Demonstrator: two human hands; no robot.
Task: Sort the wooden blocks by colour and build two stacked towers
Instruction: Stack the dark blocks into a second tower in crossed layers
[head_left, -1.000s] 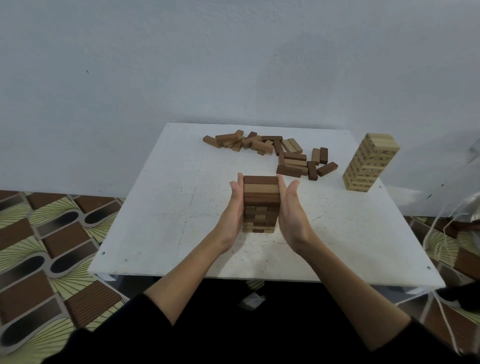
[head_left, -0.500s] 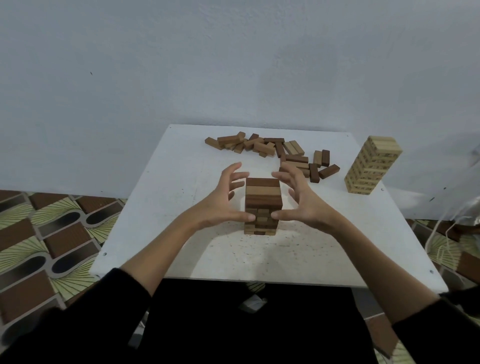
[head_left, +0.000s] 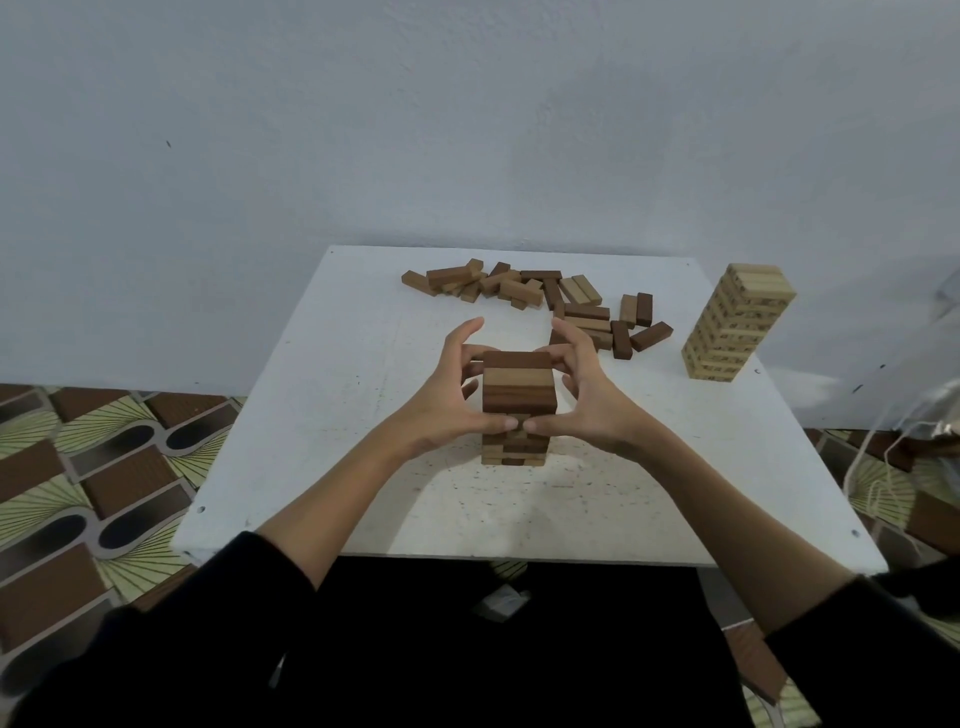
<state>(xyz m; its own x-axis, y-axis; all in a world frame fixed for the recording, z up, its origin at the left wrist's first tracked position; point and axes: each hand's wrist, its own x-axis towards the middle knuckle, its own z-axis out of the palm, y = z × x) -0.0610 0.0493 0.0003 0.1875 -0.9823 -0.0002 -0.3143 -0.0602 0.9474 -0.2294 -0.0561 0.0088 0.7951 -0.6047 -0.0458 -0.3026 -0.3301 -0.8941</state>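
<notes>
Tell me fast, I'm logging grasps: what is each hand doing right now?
Left hand: fingers and thumb curled round the short brown wooden block tower, gripping it.
Right hand: likewise curled round the same tower from the other side.

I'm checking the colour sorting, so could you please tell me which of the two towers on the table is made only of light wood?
The pale tower at the table's far right corner; the brown tower between the hands mixes dark and light layers.

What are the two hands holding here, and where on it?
Both the left hand and right hand hold the short brown wooden block tower: thumbs on its near face, fingers curled round its far side.
</notes>
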